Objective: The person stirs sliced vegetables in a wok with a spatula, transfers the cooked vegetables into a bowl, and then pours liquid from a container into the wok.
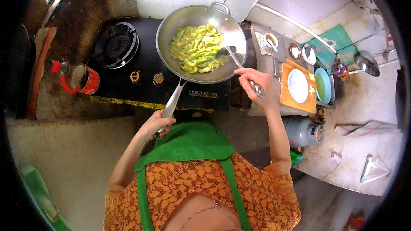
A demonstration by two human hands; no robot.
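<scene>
Steel wok [234, 32] sits over the black stove [147, 38], handle [174, 99] pointing down-left, clasped in the left hand [156, 124]; the right hand [257, 84] grips a ladle [235, 56] slanting up-left to green vegetables [196, 48]. White lettering [203, 94] marks the stove.

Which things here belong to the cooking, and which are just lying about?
In use:
wok, its handle in the left hand
ladle, held by the right hand
green vegetables, in the wok

Apparently just lying about:
pale cloth, right
plastic bag, lower right
small white corded object
</scene>
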